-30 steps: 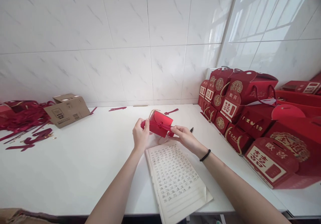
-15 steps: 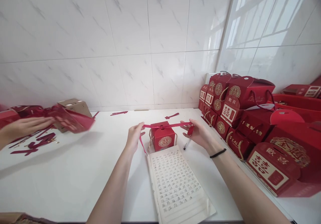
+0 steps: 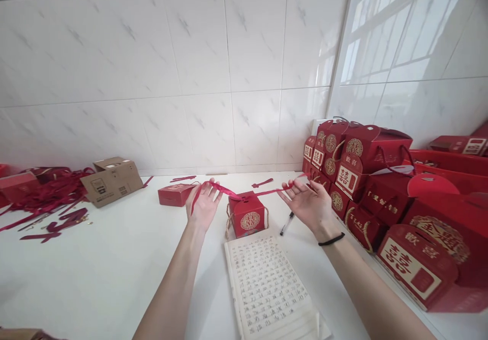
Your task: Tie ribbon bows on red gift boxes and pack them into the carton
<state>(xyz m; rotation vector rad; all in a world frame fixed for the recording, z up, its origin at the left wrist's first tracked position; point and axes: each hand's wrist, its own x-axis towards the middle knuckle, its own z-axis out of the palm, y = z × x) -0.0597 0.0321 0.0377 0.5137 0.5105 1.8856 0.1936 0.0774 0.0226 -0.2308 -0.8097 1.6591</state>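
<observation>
Nearest, two bare forearms reach forward over a white tabletop [image 3: 114, 279], a black band [image 3: 331, 239] around the right wrist. Between the forearms lies a notebook [image 3: 270, 289], its page filled with rows of handwritten numbers and one lower corner curling up. Just beyond its top edge a small red box [image 3: 238, 220] stands upright, with a round gold emblem [image 3: 250, 221] on its front and a twisted rope handle on each side. A red ribbon [image 3: 229, 192] crosses the box's top and stretches out both ways. The left hand [image 3: 202, 205] and right hand [image 3: 308, 205], palms showing and fingers half curled, each lightly grip one end, apart from the box itself. A pen [image 3: 286, 224] lies on the tabletop between the box and the right hand. To the right, larger red boxes [image 3: 375, 149] with gold and cream decoration are piled in a row running back to the wall. To the left, short ribbon strips [image 3: 63, 224] lie before a tangled heap of ribbon [image 3: 53, 190] and a brown cardboard carton [image 3: 110, 187]. Behind the left hand is a flat red box [image 3: 175, 195]. Farthest back rises a white, grey-veined tiled wall [image 3: 190, 65].
</observation>
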